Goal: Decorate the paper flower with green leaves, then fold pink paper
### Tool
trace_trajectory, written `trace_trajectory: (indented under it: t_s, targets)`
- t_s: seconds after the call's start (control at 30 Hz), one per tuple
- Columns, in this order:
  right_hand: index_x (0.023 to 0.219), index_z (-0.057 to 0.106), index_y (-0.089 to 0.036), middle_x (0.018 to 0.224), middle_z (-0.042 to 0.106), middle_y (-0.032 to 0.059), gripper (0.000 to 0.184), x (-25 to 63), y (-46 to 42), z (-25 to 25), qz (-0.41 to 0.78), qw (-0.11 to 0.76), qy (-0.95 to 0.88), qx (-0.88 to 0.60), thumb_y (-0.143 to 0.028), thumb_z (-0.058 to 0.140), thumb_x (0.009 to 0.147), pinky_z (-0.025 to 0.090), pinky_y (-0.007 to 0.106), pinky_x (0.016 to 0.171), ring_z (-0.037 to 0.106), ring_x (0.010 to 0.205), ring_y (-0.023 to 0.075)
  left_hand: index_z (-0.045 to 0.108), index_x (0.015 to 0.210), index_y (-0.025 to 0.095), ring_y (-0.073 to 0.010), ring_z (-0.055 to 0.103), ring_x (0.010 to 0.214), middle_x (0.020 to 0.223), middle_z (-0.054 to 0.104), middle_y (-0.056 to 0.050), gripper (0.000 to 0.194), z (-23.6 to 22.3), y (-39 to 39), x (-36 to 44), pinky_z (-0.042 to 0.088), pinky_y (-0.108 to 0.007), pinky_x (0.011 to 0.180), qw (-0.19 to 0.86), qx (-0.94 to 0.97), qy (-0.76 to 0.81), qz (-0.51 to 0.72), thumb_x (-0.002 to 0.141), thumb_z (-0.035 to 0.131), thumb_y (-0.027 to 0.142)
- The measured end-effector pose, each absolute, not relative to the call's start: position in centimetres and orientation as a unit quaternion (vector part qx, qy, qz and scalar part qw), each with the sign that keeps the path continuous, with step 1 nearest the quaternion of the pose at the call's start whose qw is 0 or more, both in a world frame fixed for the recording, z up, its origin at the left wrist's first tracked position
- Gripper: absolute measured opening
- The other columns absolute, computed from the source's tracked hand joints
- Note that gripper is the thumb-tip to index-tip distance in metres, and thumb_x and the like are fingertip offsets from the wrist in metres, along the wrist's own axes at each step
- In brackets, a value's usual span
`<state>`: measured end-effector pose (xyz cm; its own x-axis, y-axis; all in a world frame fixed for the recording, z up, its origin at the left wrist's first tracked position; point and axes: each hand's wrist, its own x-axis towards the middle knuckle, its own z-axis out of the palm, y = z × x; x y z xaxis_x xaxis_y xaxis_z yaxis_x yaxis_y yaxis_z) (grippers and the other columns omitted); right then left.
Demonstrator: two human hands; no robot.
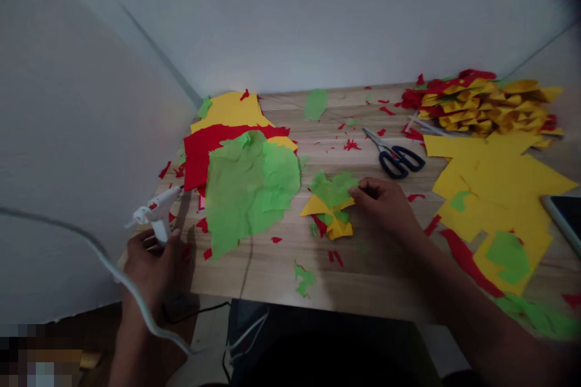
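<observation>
My left hand (152,260) is closed round the handle of a white glue gun (158,211) at the table's left edge, its nozzle pointing up and right. My right hand (384,202) pinches the right edge of a green paper piece (333,188) near the middle of the table. Under and below that piece lies a folded yellow paper piece (340,228) with a bit of red beside it. Just left of these rests a large crumpled green sheet (249,193), overlapping a red sheet (197,157) and a yellow sheet (231,110).
Dark-handled scissors (394,157) lie beyond my right hand. A heap of folded yellow and red paper (490,103) sits at the back right, with flat yellow sheets (494,175) before it. A phone-like device (565,217) is at the right edge. A pale cord (104,260) crosses my left wrist.
</observation>
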<state>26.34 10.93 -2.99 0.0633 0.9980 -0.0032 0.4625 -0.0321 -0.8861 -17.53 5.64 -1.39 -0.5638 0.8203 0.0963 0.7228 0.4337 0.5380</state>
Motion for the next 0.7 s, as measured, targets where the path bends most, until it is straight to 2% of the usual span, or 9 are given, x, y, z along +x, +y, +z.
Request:
trace_trajectory:
  t_s: [0.17, 0.3, 0.37, 0.43, 0.5, 0.53, 0.6, 0.63, 0.7]
  targets:
    - [0.063, 0.058, -0.022, 0.057, 0.058, 0.0007, 0.029, 26.4, 10.5, -4.0, 0.285, 0.319, -0.602, -0.674, -0.046, 0.059, 0.079, 0.033, 0.029, 0.052, 0.051, 0.054, 0.0166, 0.054, 0.076, 0.028, -0.0231, 0.058, 0.059, 0.058, 0.056, 0.006, 0.028, -1.0, 6.6, -17.3, 0.038, -0.028, 0.05, 0.092, 0.432, 0.868, 0.228, 0.076, 0.067, 0.052]
    - [0.07, 0.059, -0.022, 0.066, 0.064, 0.0025, 0.027, 26.2, 10.4, -4.7, 0.263, 0.291, -0.608, -0.691, -0.045, 0.057, 0.083, 0.036, 0.03, 0.057, 0.057, 0.06, 0.0192, 0.054, 0.073, 0.026, -0.0206, 0.054, 0.056, 0.056, 0.054, 0.006, 0.021, -1.0, 6.9, -17.3, 0.034, -0.026, 0.049, 0.061, 0.416, 0.864, 0.277, 0.078, 0.065, 0.042]
    - [0.087, 0.063, -0.022, 0.071, 0.065, 0.0024, 0.026, 26.1, 10.3, -4.8, 0.256, 0.281, -0.604, -0.701, -0.047, 0.057, 0.085, 0.039, 0.031, 0.059, 0.06, 0.064, 0.0209, 0.052, 0.073, 0.026, -0.0195, 0.053, 0.055, 0.057, 0.053, 0.007, 0.02, -0.4, 6.7, -16.9, 0.035, -0.026, 0.047, 0.043, 0.391, 0.864, 0.313, 0.076, 0.066, 0.039]
    - [0.109, 0.061, -0.022, 0.079, 0.064, 0.0038, 0.038, 26.2, 10.2, -4.5, 0.209, 0.291, -0.592, -0.722, -0.051, 0.06, 0.085, 0.042, 0.034, 0.062, 0.061, 0.069, 0.0231, 0.051, 0.075, 0.026, -0.0188, 0.057, 0.056, 0.062, 0.056, 0.008, 0.019, 0.7, 6.6, -16.0, 0.041, -0.028, 0.048, 0.056, 0.386, 0.847, 0.36, 0.074, 0.068, 0.036]
    - [0.124, 0.056, -0.021, 0.089, 0.063, 0.0077, 0.049, 26.3, 10.1, -3.9, 0.128, 0.324, -0.584, -0.733, -0.051, 0.061, 0.085, 0.044, 0.037, 0.066, 0.061, 0.077, 0.0259, 0.055, 0.081, 0.026, -0.0182, 0.063, 0.059, 0.068, 0.062, 0.007, 0.018, 2.0, 6.7, -14.7, 0.049, -0.03, 0.053, 0.087, 0.408, 0.81, 0.412, 0.075, 0.069, 0.034]
    - [0.125, 0.055, -0.02, 0.093, 0.062, 0.0097, 0.049, 26.3, 10.0, -3.5, 0.09, 0.344, -0.587, -0.727, -0.049, 0.061, 0.086, 0.045, 0.038, 0.069, 0.061, 0.081, 0.0271, 0.057, 0.085, 0.025, -0.0177, 0.063, 0.059, 0.07, 0.064, 0.006, 0.019, 2.7, 6.9, -13.9, 0.05, -0.03, 0.055, 0.095, 0.431, 0.79, 0.427, 0.075, 0.071, 0.035]
    - [0.117, 0.06, -0.02, 0.093, 0.061, 0.0106, 0.035, 25.6, 9.6, -2.2, 0.062, 0.385, -0.612, -0.688, -0.042, 0.058, 0.089, 0.046, 0.039, 0.074, 0.06, 0.085, 0.0269, 0.062, 0.091, 0.024, -0.0171, 0.063, 0.06, 0.071, 0.066, 0.003, 0.024, 4.0, 7.5, -12.1, 0.05, -0.03, 0.057, 0.098, 0.494, 0.751, 0.427, 0.076, 0.073, 0.04]
    - [0.11, 0.062, -0.021, 0.089, 0.061, 0.0094, 0.028, 25.0, 9.4, -1.6, 0.086, 0.399, -0.632, -0.659, -0.039, 0.056, 0.09, 0.047, 0.039, 0.075, 0.059, 0.083, 0.0254, 0.064, 0.09, 0.023, -0.0169, 0.062, 0.058, 0.068, 0.065, 0.003, 0.029, 4.5, 8.0, -11.1, 0.049, -0.029, 0.055, 0.092, 0.532, 0.731, 0.416, 0.075, 0.075, 0.044]
    - [0.103, 0.066, -0.022, 0.083, 0.062, 0.006, 0.022, 23.0, 8.8, -0.2, 0.206, 0.401, -0.664, -0.596, -0.037, 0.058, 0.089, 0.048, 0.036, 0.072, 0.059, 0.075, 0.0209, 0.066, 0.088, 0.021, -0.0149, 0.059, 0.056, 0.068, 0.066, 0.002, 0.031, 5.3, 9.0, -8.4, 0.046, -0.026, 0.053, 0.086, 0.626, 0.66, 0.407, 0.076, 0.075, 0.048]
